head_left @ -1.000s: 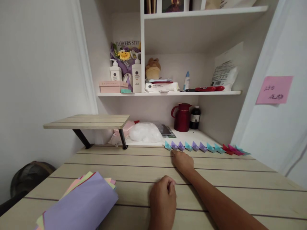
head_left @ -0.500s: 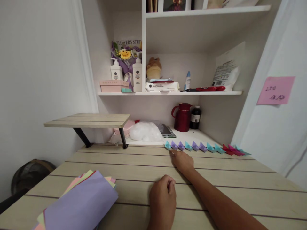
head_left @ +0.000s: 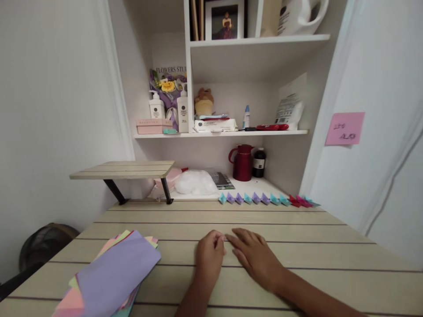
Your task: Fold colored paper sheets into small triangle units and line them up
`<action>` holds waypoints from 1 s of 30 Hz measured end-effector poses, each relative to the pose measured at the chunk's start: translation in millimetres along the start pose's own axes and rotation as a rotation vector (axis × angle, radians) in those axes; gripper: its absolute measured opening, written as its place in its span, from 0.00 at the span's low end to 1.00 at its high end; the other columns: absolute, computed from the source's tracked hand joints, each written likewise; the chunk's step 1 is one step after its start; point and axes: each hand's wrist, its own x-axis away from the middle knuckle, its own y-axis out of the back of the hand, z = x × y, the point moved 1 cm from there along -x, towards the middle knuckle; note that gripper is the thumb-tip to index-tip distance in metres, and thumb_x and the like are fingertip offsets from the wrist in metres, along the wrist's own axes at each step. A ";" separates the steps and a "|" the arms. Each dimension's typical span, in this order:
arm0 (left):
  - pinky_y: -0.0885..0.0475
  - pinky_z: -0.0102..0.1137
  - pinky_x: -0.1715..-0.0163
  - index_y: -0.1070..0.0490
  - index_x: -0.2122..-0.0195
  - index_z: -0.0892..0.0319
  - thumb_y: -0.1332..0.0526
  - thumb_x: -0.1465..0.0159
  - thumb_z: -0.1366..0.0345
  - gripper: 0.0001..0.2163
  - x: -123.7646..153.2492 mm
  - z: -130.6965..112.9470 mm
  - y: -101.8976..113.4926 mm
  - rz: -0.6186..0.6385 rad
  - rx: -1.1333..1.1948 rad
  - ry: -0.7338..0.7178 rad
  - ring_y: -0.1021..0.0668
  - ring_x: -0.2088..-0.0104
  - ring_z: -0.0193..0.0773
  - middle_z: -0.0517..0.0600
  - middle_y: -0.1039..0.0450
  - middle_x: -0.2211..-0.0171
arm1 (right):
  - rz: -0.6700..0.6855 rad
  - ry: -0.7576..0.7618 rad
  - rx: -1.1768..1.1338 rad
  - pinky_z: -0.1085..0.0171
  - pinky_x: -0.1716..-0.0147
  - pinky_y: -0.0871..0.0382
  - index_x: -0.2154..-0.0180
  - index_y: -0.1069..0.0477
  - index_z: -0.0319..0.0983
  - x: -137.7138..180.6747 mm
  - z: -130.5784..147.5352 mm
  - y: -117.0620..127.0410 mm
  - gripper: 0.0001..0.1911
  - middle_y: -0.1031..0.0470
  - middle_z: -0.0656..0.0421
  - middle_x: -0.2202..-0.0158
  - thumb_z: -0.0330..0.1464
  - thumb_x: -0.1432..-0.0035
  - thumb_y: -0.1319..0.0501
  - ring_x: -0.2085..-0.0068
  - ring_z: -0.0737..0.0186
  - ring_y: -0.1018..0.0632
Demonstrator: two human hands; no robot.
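Note:
My left hand (head_left: pixel 210 252) rests on the wooden tabletop with its fingers curled in, and nothing shows in it. Close to its right, my right hand (head_left: pixel 254 256) lies palm down with fingers stretched out, its index fingertip near the left hand's fingers. Beyond both hands, a row of small folded paper boats (head_left: pixel 255 198) in teal, purple, red and pink runs along the back of the table. To the left lies a loose stack of coloured paper (head_left: pixel 119 270), a purple sheet on top.
A small raised wooden shelf (head_left: pixel 124 169) on black legs stands at the back left. Behind the table are a white bag (head_left: pixel 196 182), a dark red jug (head_left: pixel 242 163) and a dark bottle (head_left: pixel 259 163). A pink note (head_left: pixel 345 128) is stuck on the right.
My right hand has drawn back from the left end of the boat row to beside my left hand, and its fingers have spread. The camera view has shifted as well.

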 end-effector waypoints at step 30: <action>0.53 0.44 0.37 0.38 0.41 0.59 0.40 0.41 0.57 0.27 119.2 -16.1 246.1 0.046 -1.031 0.010 0.42 0.36 0.49 0.59 0.43 0.37 | 0.120 -0.030 -0.192 0.62 0.72 0.44 0.61 0.35 0.43 62.6 46.5 12.0 0.09 0.22 0.57 0.67 0.39 0.41 0.47 0.67 0.52 0.23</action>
